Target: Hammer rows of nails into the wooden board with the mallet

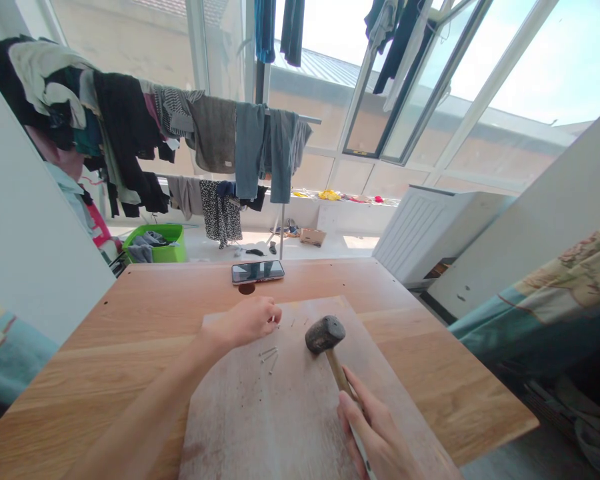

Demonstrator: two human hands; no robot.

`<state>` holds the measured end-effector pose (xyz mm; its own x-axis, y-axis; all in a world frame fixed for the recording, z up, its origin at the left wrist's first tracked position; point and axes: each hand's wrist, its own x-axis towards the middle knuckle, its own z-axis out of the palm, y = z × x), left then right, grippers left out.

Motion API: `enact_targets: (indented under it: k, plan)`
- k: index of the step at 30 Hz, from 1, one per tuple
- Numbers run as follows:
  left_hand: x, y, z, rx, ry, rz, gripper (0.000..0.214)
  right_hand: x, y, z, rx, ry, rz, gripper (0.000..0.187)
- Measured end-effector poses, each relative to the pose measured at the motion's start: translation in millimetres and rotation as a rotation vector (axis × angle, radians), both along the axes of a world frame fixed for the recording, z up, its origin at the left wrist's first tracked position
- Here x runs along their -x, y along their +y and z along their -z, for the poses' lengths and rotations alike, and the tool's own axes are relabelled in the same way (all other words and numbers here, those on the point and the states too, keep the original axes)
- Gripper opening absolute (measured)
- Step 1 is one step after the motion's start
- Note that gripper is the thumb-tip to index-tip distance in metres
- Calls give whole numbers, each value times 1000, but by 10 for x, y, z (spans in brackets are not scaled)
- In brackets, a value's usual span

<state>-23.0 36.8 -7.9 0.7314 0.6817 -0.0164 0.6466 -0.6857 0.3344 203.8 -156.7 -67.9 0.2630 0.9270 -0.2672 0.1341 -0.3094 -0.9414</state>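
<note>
A pale wooden board (260, 413) lies on a wooden table (130, 320). My right hand (380, 437) grips the wooden handle of a black rubber mallet (326, 335), whose head hovers just over the board. My left hand (247, 321) reaches onto the board with its fingers pinched together at a small nail that I can barely make out. Several loose nails (269, 355) lie on the board just below that hand, left of the mallet head.
A phone (257, 271) lies at the table's far edge. Behind it stands a drying rack (190, 127) hung with clothes, with a green laundry basket (160, 243) on the floor. White panels lean at left and right, and a white radiator (420, 227) stands by the window.
</note>
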Motion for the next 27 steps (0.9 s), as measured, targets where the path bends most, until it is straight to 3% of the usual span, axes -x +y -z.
enact_targets:
  k: [8,16,22,27]
  plan:
    - [-5,-29,20,-7,-50,16,16,-24,18,-49,35,18,-88,77]
    - [-40,103,342,289,-498,-9,19,8,18,-24,23,15,-13,77]
    - [9,121,426,477,-571,-100,23,35,26,-61,-28,40,-37,74]
    - [16,130,472,480,-604,-90,24,151,134,-209,-110,87,-133,63]
